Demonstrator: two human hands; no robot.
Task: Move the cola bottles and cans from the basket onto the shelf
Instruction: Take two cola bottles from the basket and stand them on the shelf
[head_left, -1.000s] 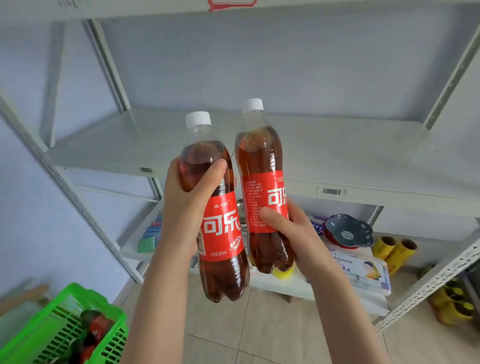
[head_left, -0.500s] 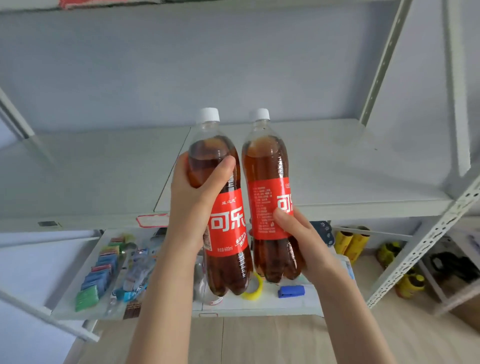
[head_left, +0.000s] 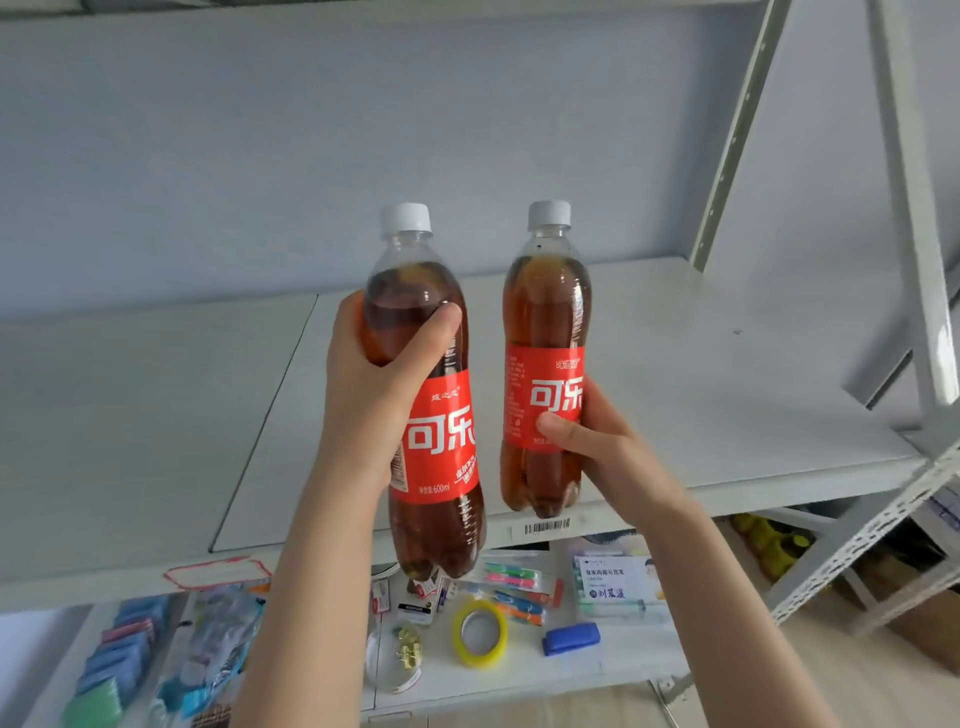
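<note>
Head view: left hand (head_left: 374, 395) wrapped round left cola bottle (head_left: 431, 415), upright, in front of the shelf (head_left: 727, 374) edge. Right hand (head_left: 597, 447) grips right cola bottle (head_left: 543, 353), upright, base at the shelf's front edge; contact unclear. Bottles apart. Yellow tape roll (head_left: 480, 636) on lower tier.

The gray shelf board (head_left: 727, 374) lies bare across its width, open from front edge to back wall (head_left: 311, 182). Slanted metal posts (head_left: 737, 130) close its right end. The lower shelf (head_left: 597, 673) is crowded with stationery (head_left: 514, 592).
</note>
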